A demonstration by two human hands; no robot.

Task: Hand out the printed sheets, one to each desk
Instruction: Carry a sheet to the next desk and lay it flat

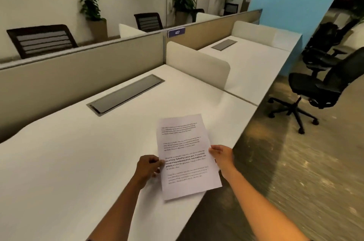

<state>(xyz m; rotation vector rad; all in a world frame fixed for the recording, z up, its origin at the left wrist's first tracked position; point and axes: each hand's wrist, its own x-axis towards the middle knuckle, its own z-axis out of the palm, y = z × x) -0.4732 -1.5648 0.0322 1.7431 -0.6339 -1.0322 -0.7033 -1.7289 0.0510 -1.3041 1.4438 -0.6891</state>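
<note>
A person stood at the near white table [59, 162] in an open-plan office, holding white printed sheets of paper [187, 158] low in the centre of the frame, just above the table's front edge. The left hand [148, 167] pinched the paper's left edge between thumb and curled fingers, while the right hand [221, 157] gripped the right edge, thumb on top. Whether one sheet or a thin stack was held could not be told from the view. As a judgement, the risk lay in peeling off two clinging sheets at once, which would leave a later table short, or in setting the page so near the front edge that it slid to the speckled floor [295, 171]. The second white table [256, 67], beyond the rounded cream side divider [199, 63] at upper right, carried no sheet that could be seen. A small blue plate [176, 32] on the beige partition [78, 71] read "437". The page carried four blocks of black text, one partly in bold, but blur left the words unreadable. A black swivel chair [315, 87] stood at right, well apart from the tables.
</note>
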